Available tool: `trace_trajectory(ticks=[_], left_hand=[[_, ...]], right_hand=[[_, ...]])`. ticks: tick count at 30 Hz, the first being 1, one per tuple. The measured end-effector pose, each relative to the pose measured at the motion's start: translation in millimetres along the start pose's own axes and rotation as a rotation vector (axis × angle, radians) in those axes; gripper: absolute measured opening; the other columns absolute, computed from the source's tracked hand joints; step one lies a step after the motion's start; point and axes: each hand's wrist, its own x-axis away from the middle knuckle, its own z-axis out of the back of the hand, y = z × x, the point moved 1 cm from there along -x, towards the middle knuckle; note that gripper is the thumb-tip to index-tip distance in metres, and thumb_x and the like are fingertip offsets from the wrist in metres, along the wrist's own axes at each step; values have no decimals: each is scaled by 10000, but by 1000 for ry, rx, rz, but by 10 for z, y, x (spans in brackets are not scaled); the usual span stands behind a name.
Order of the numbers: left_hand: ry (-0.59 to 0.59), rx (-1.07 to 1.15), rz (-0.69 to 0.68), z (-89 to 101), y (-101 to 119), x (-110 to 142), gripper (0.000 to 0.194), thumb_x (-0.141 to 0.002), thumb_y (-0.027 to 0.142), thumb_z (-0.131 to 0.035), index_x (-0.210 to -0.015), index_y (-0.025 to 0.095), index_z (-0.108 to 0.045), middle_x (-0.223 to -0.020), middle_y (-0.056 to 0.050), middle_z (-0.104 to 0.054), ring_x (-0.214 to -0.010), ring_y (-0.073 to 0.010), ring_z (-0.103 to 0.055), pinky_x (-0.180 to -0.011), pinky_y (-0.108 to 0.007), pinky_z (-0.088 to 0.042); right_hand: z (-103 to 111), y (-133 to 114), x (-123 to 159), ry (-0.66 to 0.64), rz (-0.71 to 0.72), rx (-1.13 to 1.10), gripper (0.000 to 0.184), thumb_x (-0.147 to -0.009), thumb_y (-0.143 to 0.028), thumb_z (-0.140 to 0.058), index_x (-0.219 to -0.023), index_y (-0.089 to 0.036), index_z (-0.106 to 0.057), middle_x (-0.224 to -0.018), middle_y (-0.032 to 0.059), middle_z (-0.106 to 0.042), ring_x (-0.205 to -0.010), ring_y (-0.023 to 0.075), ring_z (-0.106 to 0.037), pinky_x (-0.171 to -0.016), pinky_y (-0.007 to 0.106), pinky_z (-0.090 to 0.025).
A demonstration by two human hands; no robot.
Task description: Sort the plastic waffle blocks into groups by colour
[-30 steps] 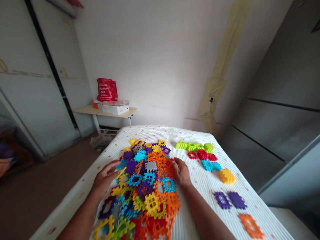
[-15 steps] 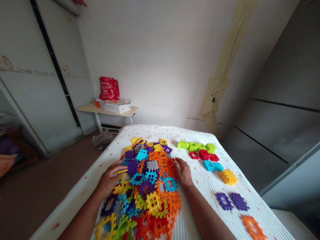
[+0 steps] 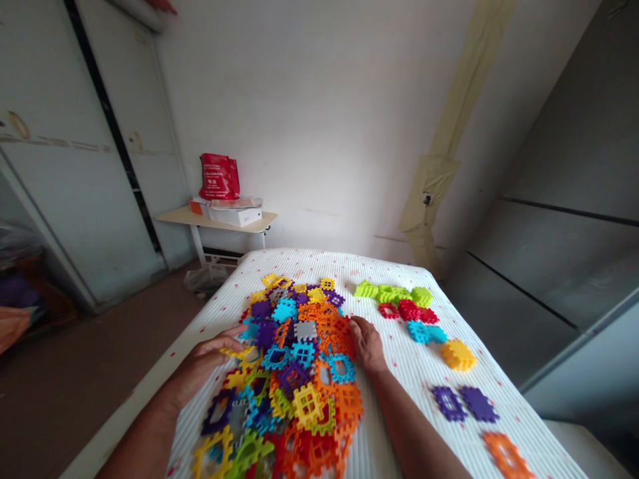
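Note:
A big heap of interlocking plastic squares (image 3: 294, 372) in many colours lies on a white ribbed mattress (image 3: 399, 372). My left hand (image 3: 202, 364) is at the heap's left edge, fingers pinched on a yellow square (image 3: 233, 351) that is lifted slightly off the heap. My right hand (image 3: 367, 344) rests at the heap's right edge, its fingers laid flat against orange and red squares, holding nothing. To the right lie sorted groups: green (image 3: 392, 293), red (image 3: 408, 311), cyan (image 3: 424, 332), yellow (image 3: 456, 354), purple (image 3: 464, 404) and orange (image 3: 504, 456).
A small side table (image 3: 219, 223) with a red bag (image 3: 218, 177) and a white box stands against the far wall. Grey cabinet doors (image 3: 74, 186) are on the left, a grey wall on the right. Bare floor (image 3: 74, 372) runs along the mattress's left edge.
My left hand closed on a yellow square at the heap's left edge and drew back a little toward me with it. My right hand stayed where it was.

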Motion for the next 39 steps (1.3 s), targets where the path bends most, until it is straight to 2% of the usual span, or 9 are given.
trace_trajectory(ticks=[3,5,9,14,19,24,31,39], left_hand=[[-17,113,-19,15,9,13,290,-617,477,-632,-647,202,-720,-1232,-108,-655,-1175,-346,-551,-965,-458,-443],[44,84,-51,2,4,3,328,-636,511,-617,-652,200,-722,-1161,-112,-692,-1137,-333,-582,-958,-443,-453],[199,-95,-105,-75,-30,-40,395,-686,549,-574,-786,197,-722,-1101,-103,-711,-1046,-305,-634,-915,-420,-485],[277,-367,-157,-218,19,-59,491,-665,526,-630,-1056,234,-683,-1076,-78,-700,-1077,-289,-589,-999,-421,-391],[235,-594,-184,-380,148,-19,505,-645,465,-660,-1123,301,-671,-992,-53,-717,-1036,-306,-589,-992,-453,-349],[140,-863,-193,-452,193,0,537,-784,492,-496,-1279,293,-561,-1041,-69,-706,-1039,-278,-590,-959,-439,-347],[68,-809,-229,-439,121,-27,574,-789,524,-473,-1303,278,-539,-1156,-77,-680,-1131,-295,-560,-978,-448,-346],[70,-694,-266,-429,79,-43,541,-762,496,-531,-1256,284,-582,-1203,-61,-665,-1151,-289,-560,-1011,-417,-360]], right_hand=[[16,-11,2,-6,1,-1,591,-931,-555,-253,-1055,-144,-659,-1032,125,-687,-993,241,-605,-898,354,-440],[21,-15,3,-7,3,0,589,-934,-552,-252,-1051,-144,-660,-1023,123,-689,-989,241,-606,-895,354,-443],[14,-12,5,8,5,-2,583,-938,-549,-250,-1048,-153,-664,-1016,118,-691,-980,236,-608,-890,353,-449],[2,7,4,14,4,-5,606,-935,-568,-241,-1045,-150,-666,-1006,121,-692,-970,237,-611,-879,351,-452],[9,7,1,10,2,-5,634,-929,-589,-229,-1039,-147,-671,-1002,127,-692,-964,241,-614,-874,355,-454],[25,-23,6,10,7,-3,627,-929,-586,-238,-1040,-148,-673,-1011,124,-693,-963,240,-616,-872,346,-452],[32,-52,2,10,9,9,615,-936,-569,-230,-1037,-158,-676,-987,111,-701,-930,235,-627,-858,339,-446],[39,-62,6,13,7,12,620,-934,-577,-231,-1042,-161,-677,-979,109,-703,-923,229,-627,-856,327,-446]])
